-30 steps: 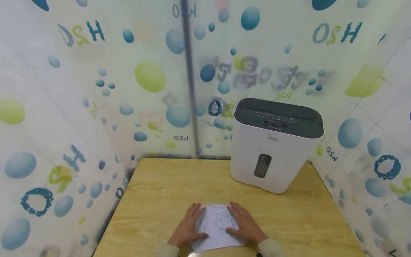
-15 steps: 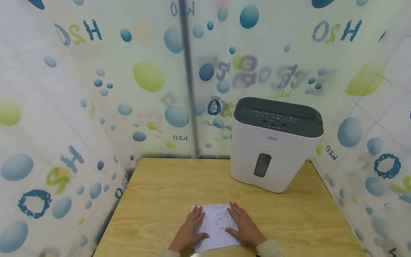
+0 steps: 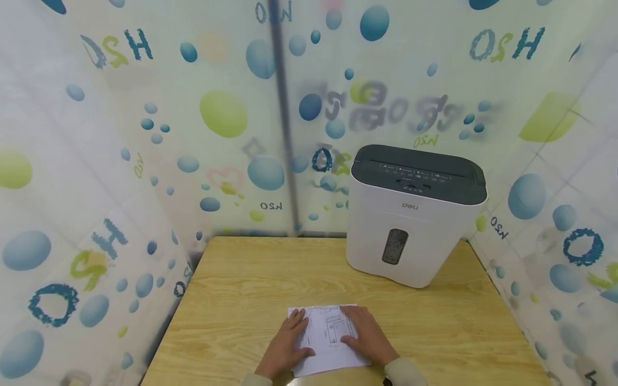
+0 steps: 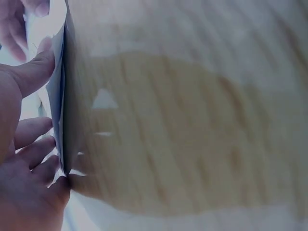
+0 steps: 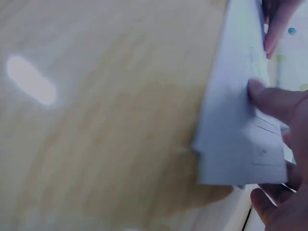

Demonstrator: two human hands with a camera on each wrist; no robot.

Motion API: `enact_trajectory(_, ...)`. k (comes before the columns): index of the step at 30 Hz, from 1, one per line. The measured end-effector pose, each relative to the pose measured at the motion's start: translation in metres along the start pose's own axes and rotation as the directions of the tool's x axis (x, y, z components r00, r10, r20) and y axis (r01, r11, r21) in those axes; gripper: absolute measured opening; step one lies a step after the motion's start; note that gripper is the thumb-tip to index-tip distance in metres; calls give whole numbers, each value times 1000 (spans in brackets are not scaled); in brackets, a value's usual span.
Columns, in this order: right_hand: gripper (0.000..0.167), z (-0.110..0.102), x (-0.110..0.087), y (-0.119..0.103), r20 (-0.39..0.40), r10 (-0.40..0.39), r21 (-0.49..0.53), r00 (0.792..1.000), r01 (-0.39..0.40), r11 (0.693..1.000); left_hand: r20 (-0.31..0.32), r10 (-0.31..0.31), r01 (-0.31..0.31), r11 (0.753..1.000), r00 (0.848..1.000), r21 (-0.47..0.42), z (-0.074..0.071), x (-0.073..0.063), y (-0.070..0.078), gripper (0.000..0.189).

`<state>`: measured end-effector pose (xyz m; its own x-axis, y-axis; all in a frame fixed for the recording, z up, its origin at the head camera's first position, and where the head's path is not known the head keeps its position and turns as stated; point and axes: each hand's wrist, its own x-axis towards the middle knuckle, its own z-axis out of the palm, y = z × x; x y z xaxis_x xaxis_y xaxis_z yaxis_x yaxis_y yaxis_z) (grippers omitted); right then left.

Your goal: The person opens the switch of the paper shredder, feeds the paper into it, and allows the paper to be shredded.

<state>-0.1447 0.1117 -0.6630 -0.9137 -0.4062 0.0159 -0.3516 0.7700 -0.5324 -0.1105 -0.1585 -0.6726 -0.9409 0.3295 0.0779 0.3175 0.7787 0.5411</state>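
Well in front of the paper shredder (image 3: 416,212), both hands are lying flat, fingers relaxed, left hand (image 3: 285,346) and right hand (image 3: 368,335) pressing the printed sheets (image 3: 325,338) between them.

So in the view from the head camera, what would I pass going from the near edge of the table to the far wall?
Hands, left and right, flat on the paper → bare table → shredder → bubble-print curtain.
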Motion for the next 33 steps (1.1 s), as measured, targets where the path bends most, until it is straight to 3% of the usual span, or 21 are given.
enact_trajectory(7,39,-6,8,-4,-121,-37,17,992,40,999,-48,18,-18,1000,999,0,3,-1,-2,90)
enact_trajectory(9,29,-7,9,-4,-134,-36,59,990,44,997,-70,19,-19,1000,997,-9,4,-1,-2,95)
enact_trajectory(14,27,-12,9,-4,-131,-5,189,991,30,982,-100,-10,5,999,995,-46,3,1,-2,104)
enact_trajectory(19,13,-18,9,-4,-111,-33,351,993,70,934,-106,-48,40,996,993,-79,1,3,-2,108)
enact_trajectory(24,43,-17,10,0,-50,-39,487,998,58,872,-107,-99,86,989,989,-121,-2,4,-4,109)
enact_trajectory(26,47,-17,9,2,-39,-37,517,999,52,854,-135,-107,91,988,985,-121,-3,4,-5,102)
enact_trajectory(29,49,-19,8,3,-47,-42,545,998,61,836,-229,-67,45,994,971,-100,-4,6,-9,74)
enact_trajectory(31,40,-22,8,4,-45,-26,555,999,46,831,-304,-37,6,995,952,-104,-7,8,-12,49)
enact_trajectory(33,23,-25,7,4,-15,18,575,1000,-6,818,-340,-25,-31,987,940,-158,-11,10,-13,29)
